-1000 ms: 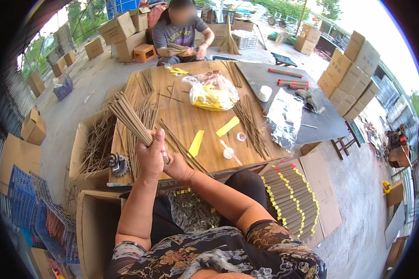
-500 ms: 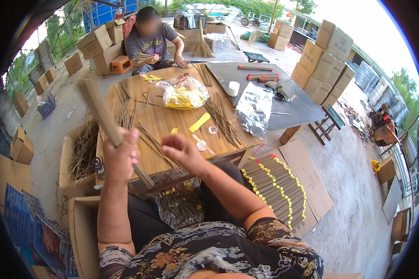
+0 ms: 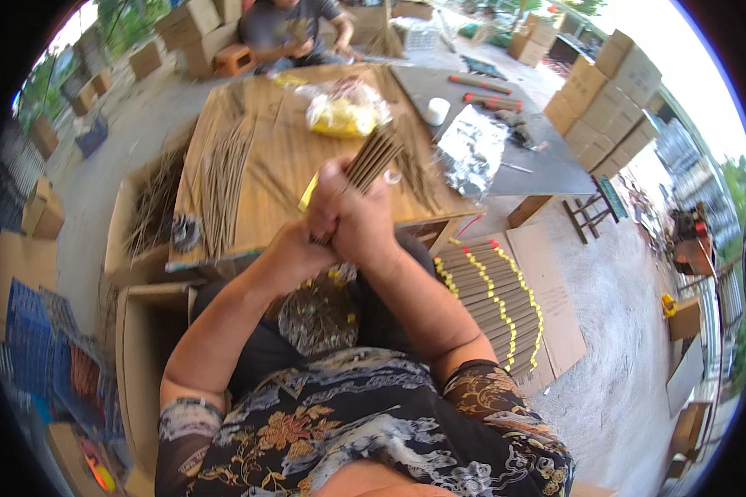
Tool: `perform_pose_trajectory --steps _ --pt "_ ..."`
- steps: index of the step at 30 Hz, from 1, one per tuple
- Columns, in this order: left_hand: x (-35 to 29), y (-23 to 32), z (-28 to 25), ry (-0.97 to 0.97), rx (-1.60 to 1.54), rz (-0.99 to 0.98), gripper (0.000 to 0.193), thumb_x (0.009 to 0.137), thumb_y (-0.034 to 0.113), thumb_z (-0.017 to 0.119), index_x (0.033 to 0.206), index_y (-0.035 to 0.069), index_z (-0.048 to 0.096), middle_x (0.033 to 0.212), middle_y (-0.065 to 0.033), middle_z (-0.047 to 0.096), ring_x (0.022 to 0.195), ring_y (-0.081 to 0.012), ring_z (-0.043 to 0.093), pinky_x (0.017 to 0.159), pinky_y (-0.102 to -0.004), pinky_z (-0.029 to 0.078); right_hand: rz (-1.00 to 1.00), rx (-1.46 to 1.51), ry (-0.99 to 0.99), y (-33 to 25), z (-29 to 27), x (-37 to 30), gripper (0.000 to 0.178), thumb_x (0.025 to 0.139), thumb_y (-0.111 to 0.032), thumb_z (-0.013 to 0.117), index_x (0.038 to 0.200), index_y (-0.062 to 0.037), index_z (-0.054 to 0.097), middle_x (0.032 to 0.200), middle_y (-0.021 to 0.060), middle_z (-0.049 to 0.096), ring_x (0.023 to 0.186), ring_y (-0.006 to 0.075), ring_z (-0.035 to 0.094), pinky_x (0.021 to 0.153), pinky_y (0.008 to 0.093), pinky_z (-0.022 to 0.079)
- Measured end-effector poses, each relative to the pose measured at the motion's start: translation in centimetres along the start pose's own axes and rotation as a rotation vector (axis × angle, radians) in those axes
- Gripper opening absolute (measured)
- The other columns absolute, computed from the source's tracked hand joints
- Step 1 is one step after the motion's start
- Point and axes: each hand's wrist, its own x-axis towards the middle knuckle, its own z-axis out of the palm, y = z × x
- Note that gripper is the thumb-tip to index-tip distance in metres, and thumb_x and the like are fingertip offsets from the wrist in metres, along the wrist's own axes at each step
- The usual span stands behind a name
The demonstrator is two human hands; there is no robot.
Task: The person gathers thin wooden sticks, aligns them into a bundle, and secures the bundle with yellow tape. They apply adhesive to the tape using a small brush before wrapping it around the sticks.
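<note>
A tight bundle of thin brown sticks (image 3: pixel 373 157), like incense, slants up and away over the near part of the wooden table (image 3: pixel 278 124). Both hands are closed around its lower part, pressed together. My left hand (image 3: pixel 302 246) grips from the left and below, and my right hand (image 3: pixel 366 222) wraps it from the right; their fingers overlap, hiding the bundle's lower end. A yellow strip (image 3: pixel 308 193) shows just left of my hands. Loose brown sticks (image 3: pixel 221 186) lie on the table to the left, with more to the right behind the bundle.
A plastic bag with yellow strips (image 3: pixel 348 112) sits mid-table. The dark table (image 3: pixel 547 178) holds silver foil (image 3: pixel 472 149), a white roll (image 3: pixel 437 111) and red-banded bundles. Yellow-banded bundles (image 3: pixel 497 306) cover cardboard on the floor, right. A stick-filled carton (image 3: pixel 124 248) stands left; a co-worker (image 3: pixel 294 37) sits opposite.
The bundle has swung from upper left to the middle, now tilting right. My right hand, earlier apart from it, has closed on it beside my left. The view has dipped downward.
</note>
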Motion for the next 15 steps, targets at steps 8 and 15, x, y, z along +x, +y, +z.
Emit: perform_pose_trajectory --steps 8,15 --pt "-0.5 -1.7 2.7 0.561 0.402 0.267 0.017 0.073 0.012 0.056 0.087 0.001 0.057 0.072 -0.0208 0.057 0.073 -0.0378 0.056 0.063 -0.042 0.045 -0.131 -0.006 0.068 0.2 0.2 0.1 0.028 0.084 -0.02 0.055 0.066 -0.0099 0.037 0.052 -0.0014 0.033 0.042 0.0091 0.033 0.04 0.0239 0.03" --pt "-1.0 -0.8 1.8 0.078 -0.098 0.014 0.02 0.073 0.014 0.063 0.083 -0.002 0.057 0.06 -0.0052 0.057 0.056 -0.0168 0.055 0.055 -0.0309 0.044 0.078 0.076 -0.043 0.4 -0.4 0.4 0.028 0.084 -0.023 0.055 0.065 -0.0071 0.042 0.051 0.0006 0.04 0.042 0.0106 0.039 0.039 0.0252 0.035"
